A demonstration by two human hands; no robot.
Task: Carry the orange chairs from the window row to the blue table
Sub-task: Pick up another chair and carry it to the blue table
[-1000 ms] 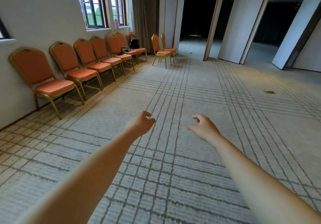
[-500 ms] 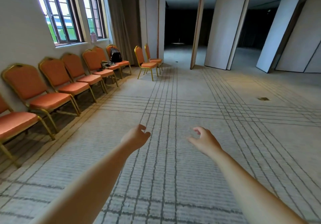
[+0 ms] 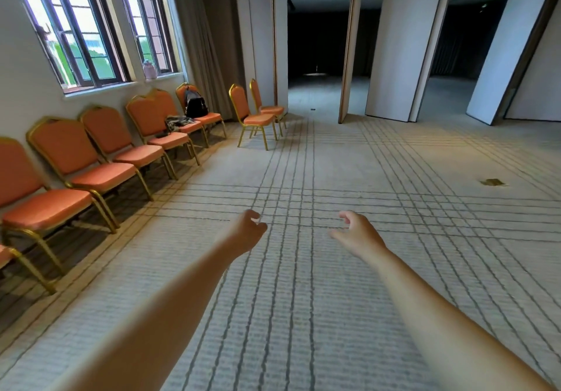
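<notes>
The carpet [image 3: 303, 299], pale with dark crossing lines, filled most of what I saw, running back to the tall partition panels [image 3: 397, 41] and the dark room behind them. Along the wall on my left, under the windows [image 3: 88, 32], the orange chairs [image 3: 91, 166] stood in a row with their gold frames side by side, well apart from me. Two more orange chairs [image 3: 255, 114] stood apart from the row, further back near the curtain. A black bag [image 3: 195, 105] sat on the farthest seat of the row, with a bundle of cloth [image 3: 177, 121] on the seat next to it, and a small bottle [image 3: 149, 69] stood on the window sill. My left hand [image 3: 246, 232] and my right hand [image 3: 358, 232] reached out over the bare carpet, both empty, fingers loosely curled and touching nothing.
</notes>
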